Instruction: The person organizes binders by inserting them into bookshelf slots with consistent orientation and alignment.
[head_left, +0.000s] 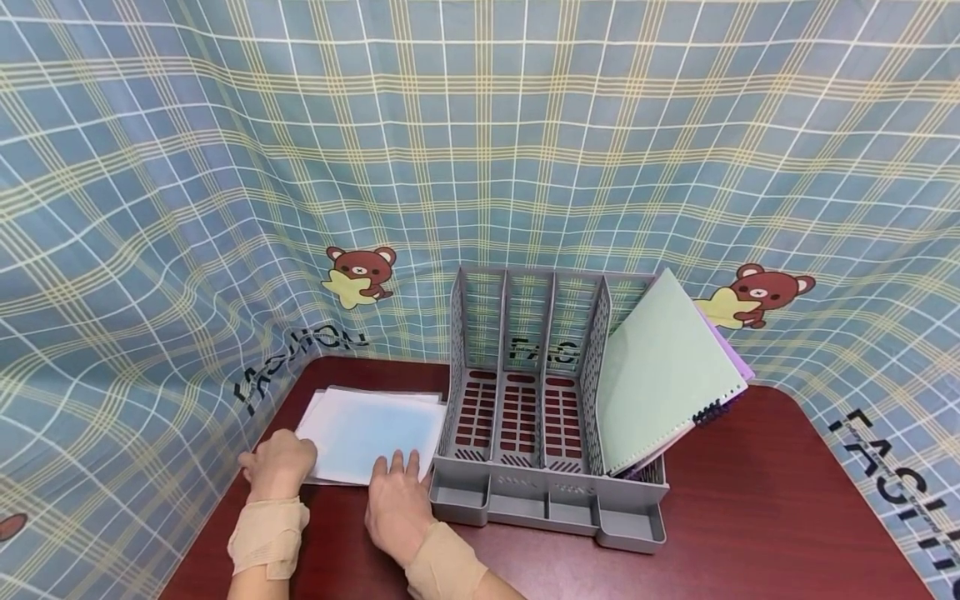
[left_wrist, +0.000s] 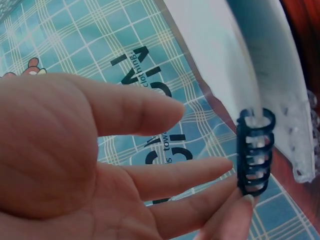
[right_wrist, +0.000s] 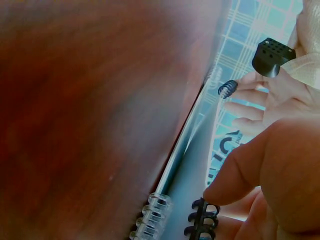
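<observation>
A notebook with a pale blue-and-white cover lies over another notebook at the table's left. Black binding rings run along the upper one's near edge; clear rings belong to the lower one. My left hand is at the near left corner, its straight fingertips touching the black rings while the thumb stays apart. With my right hand I pinch the upper notebook's near right corner, thumb at the black rings. A gap shows between the two notebooks there.
A grey desk file rack stands right of the notebooks, with upright dividers and small front trays. A pale green notebook leans in its rightmost slot, a purple one behind it. A plaid curtain hangs around the dark red table.
</observation>
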